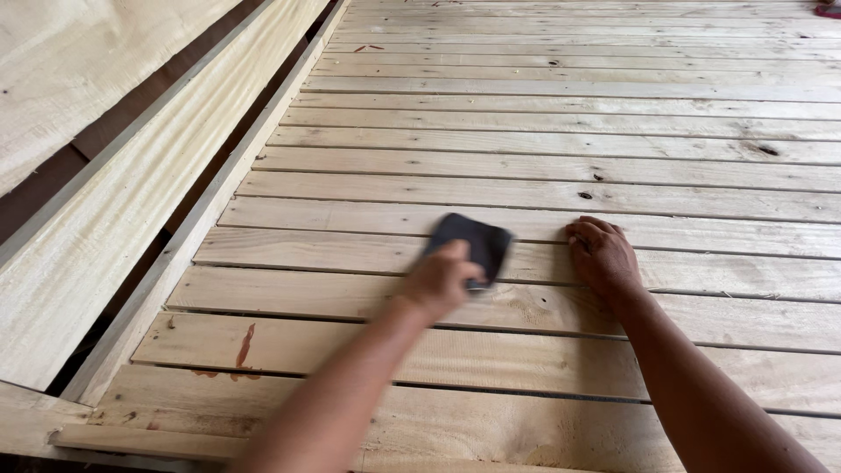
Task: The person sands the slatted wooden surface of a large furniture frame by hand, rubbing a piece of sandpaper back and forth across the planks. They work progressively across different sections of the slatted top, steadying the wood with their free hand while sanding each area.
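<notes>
Both your hands are on the slatted wooden platform (pixel 561 166): your left hand (pixel 441 280) grips a dark sanding pad (pixel 470 245); your right hand (pixel 602 254) rests beside it, fingers curled, holding nothing.

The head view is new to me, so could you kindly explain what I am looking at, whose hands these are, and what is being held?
There is one picture, taken by a camera worn on a person's head, looking down at their own two bare hands. The left hand holds a dark sanding pad pressed against the wooden slats, which lie side by side with narrow gaps. The hand looks blurred. The right hand lies flat on a slat, empty. On the left runs a pale wooden side rail. A reddish stain marks one near slat.
</notes>
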{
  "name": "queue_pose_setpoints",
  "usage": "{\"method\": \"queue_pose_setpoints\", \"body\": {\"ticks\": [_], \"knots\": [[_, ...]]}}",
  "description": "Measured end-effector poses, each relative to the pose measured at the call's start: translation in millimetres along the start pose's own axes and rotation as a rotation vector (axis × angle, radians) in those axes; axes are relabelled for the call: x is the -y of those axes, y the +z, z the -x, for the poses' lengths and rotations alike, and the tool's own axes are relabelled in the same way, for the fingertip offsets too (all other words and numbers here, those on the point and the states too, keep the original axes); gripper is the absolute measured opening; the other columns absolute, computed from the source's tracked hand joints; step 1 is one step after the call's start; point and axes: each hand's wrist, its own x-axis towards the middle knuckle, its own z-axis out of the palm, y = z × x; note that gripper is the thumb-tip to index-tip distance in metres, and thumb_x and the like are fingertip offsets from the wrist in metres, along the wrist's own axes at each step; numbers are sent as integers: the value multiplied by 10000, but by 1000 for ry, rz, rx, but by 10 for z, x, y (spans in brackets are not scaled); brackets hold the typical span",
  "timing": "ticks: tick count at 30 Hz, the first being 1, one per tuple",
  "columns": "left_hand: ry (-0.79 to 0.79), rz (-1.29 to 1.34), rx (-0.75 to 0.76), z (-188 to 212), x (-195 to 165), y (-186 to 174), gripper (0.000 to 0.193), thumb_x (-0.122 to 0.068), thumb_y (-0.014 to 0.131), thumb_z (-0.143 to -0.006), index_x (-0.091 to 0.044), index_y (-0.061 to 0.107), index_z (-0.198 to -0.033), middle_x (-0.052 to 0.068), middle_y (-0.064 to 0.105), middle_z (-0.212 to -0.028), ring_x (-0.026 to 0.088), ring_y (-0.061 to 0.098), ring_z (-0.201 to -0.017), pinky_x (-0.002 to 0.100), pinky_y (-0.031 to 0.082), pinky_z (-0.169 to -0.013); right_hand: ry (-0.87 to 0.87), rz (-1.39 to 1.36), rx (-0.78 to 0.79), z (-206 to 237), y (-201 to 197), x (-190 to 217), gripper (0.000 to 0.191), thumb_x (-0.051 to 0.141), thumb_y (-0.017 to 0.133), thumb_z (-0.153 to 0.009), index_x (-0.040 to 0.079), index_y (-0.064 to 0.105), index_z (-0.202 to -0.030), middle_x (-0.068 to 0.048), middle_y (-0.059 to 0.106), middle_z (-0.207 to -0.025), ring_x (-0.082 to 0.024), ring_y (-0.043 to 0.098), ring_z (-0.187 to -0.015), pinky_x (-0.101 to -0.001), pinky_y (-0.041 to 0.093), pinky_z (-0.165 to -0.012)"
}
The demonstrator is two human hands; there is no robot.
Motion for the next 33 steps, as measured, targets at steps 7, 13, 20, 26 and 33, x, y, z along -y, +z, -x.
{"method": "queue_pose_setpoints", "body": {"ticks": [7,13,20,26,33], "knots": [[-5,62,-34,-73,-25,115,210,-64,666,-834,-202,823,-850,136,635,-959,319,670,-966,415,548,-845,2,-10,-8,21,-63,22,263,210,580,-1004,158,763,-1185,-46,653,-1400,-301,543,-1326,-434,435,-1116],[-223,-1,3,641,1004,-1125,514,166,526,-648,-225,831,-781,86,581,-789,280,629,-768,368,540,-766,-26,5,-27,24,-39,16,263,210,592,-990,161,761,-1187,-45,658,-1396,-300,548,-1334,-431,448,-1111],[18,32,-85,127,364,-321,391,103,574,-726,-209,806,-759,131,587,-861,327,637,-876,416,536,-788,-48,54,-14,34,-32,25,291,163,601,-953,159,737,-1211,-55,653,-1402,-325,530,-1337,-441,443,-1110],[-169,1,-18,508,754,-835,437,152,565,-646,-172,819,-791,124,556,-821,309,615,-819,400,507,-727,-22,44,-12,29,-52,31,291,175,593,-961,175,738,-1213,-41,638,-1420,-316,519,-1344,-444,425,-1113],[-224,-95,-20,714,1066,-1211,509,193,518,-637,-194,827,-752,117,584,-817,299,644,-829,382,539,-763,7,77,1,17,-67,74,310,173,595,-954,170,727,-1234,-34,629,-1428,-328,512,-1342,-439,426,-1113]]}}
